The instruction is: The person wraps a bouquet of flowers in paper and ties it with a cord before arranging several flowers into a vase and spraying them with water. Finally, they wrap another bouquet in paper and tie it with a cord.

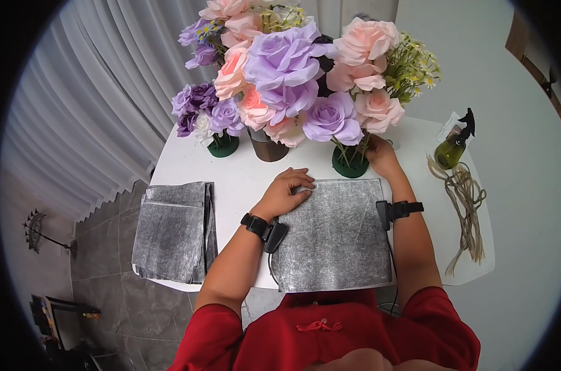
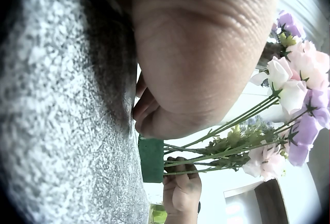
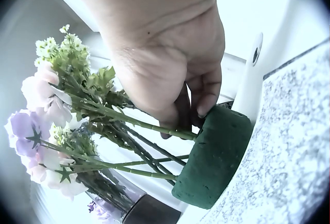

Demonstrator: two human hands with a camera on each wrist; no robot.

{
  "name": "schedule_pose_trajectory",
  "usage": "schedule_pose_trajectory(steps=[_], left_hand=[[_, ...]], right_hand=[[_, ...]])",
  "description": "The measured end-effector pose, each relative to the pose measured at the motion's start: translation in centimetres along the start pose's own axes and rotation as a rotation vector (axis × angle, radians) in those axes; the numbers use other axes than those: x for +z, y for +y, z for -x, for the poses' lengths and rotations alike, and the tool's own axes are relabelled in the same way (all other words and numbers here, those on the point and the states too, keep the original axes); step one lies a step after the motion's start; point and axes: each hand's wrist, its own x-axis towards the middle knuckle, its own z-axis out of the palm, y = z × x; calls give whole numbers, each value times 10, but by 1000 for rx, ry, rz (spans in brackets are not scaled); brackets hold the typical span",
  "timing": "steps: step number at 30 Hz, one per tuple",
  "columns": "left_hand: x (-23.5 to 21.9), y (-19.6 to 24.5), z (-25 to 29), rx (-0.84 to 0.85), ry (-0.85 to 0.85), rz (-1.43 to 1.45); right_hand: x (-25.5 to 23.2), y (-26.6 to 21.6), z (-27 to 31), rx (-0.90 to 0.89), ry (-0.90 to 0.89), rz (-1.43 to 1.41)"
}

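A round green floral foam block (image 1: 350, 162) stands on the white table, with pink and purple artificial flowers and small white daisies rising from it. My right hand (image 1: 381, 157) is at the block's right side, low among the stems. Its fingers (image 3: 209, 92) curl in at the foam's top edge, and it pinches a flower stem that is mostly hidden behind the thumb. Several green stems (image 3: 129, 170) stick into the foam beside it. My left hand (image 1: 288, 193) rests, fingers relaxed, on the upper left corner of a speckled grey sheet (image 1: 333, 238).
More grey sheets (image 1: 169, 235) are stacked on the left. Behind stand a smaller foam block (image 1: 223, 146) with purple flowers and a vase (image 1: 268, 148) with large roses. A green spray bottle (image 1: 451, 148) and a bundle of raffia-like strands (image 1: 464, 210) lie to the right.
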Motion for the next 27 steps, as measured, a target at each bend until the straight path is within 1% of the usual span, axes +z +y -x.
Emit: schedule_pose_trajectory(steps=[2, 3, 5, 6, 7, 8, 9, 11, 12, 14, 18, 21, 24, 26, 27], left_hand=[[0, 0, 1, -5, 4, -1], [-1, 1, 1, -4, -3, 4], [0, 0, 1, -4, -11, 12], [0, -1, 1, -1, -12, 9], [0, -2, 0, 4, -14, 5], [0, -2, 0, 5, -19, 4], [0, -2, 0, 2, -16, 5], [0, -1, 0, -2, -9, 8], [0, -1, 0, -1, -9, 12], [0, -1, 1, -3, -7, 18], [0, -1, 0, 15, -11, 0], [0, -1, 0, 9, -8, 4], [0, 1, 0, 9, -3, 9], [0, 0, 0, 9, -4, 5], [1, -2, 0, 5, 2, 6]], right_hand=[[-1, 5, -3, 134, -3, -301], [-2, 4, -2, 134, -5, -300], [-4, 1, 0, -71, 73, 38], [-2, 3, 1, -69, 73, 38], [1, 4, 1, -106, 84, 24], [2, 0, 1, -142, 96, 10], [1, -5, 1, -140, 99, 9], [-3, -15, -1, -6, 206, -320], [-4, -16, -2, -9, 202, -319], [-6, -18, -2, -91, 327, -403], [1, -17, 0, -106, 325, -378], [7, -7, -3, -58, 316, -311], [5, 1, -3, -35, 277, -319], [4, 8, -4, -34, 208, -273], [4, 9, -4, -32, 209, -274]])
